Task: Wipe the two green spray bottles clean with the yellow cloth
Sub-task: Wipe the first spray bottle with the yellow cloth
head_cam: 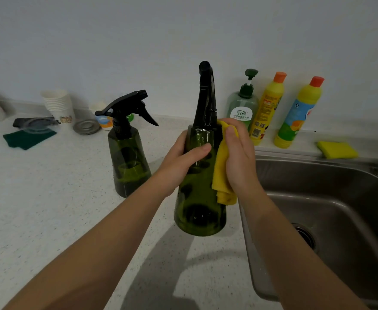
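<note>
Speckled white table (49, 220) beneath both hands; steel sink (340, 198) just right of the right hand. Held green spray bottle (198, 198) upright between the hands, lifted clear of the table, black trigger head uppermost. Second green spray bottle (131, 166) standing on the table, left of and beyond the left hand, apart from it, nozzle aimed right. Left hand (181, 162) wrapped round the upper body of the held bottle, thumb across its near face. Right hand (237, 153) pressing the yellow cloth (222, 171) against the held bottle's right side, fingers curled over the cloth near the bottle's shoulder; loose cloth end hanging below the palm. Beyond the right hand, against the wall: green pump bottle (243, 108) and two yellow bottles (267, 108) (297, 113). Yellow sponge (337, 149) far right of the right hand, on the ledge behind the sink. Far left of the left hand: stacked paper cups (58, 104), dark green pad (28, 137), metal disc (86, 126).
</note>
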### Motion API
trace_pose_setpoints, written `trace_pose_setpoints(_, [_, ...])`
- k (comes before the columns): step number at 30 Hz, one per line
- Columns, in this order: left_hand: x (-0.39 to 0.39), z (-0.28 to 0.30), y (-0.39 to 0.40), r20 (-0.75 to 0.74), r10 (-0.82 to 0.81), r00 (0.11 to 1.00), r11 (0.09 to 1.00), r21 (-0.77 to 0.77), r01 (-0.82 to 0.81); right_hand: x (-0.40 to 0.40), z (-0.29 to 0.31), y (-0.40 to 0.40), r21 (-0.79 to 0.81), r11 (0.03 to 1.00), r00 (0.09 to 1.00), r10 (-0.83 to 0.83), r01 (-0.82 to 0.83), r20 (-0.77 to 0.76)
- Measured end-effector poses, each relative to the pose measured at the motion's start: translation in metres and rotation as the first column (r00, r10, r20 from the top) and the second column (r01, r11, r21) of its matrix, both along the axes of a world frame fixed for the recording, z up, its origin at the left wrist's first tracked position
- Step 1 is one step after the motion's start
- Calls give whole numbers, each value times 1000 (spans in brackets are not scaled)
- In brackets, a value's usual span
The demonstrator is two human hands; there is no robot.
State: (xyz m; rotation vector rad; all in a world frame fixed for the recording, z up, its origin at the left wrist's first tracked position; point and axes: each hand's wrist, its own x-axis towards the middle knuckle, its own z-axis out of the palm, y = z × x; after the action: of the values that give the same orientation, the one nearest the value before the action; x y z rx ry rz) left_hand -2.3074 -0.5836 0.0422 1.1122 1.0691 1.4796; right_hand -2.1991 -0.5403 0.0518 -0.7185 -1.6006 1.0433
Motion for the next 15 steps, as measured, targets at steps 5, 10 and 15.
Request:
trace_pose_setpoints(5, [5, 1, 2, 18, 74, 997, 997, -22, -74, -3, -4, 8, 114, 987, 991, -121, 114, 56])
trace_pose_setpoints(10, [7, -2, 3, 42, 115, 992, 993, -44, -113, -5, -11, 6, 274, 953, 988, -149, 131, 46])
trace_pose_setpoints(15, [4, 3, 8, 82, 173, 982, 985, -23, -171, -2, -23, -4, 293, 955, 997, -55, 34, 62])
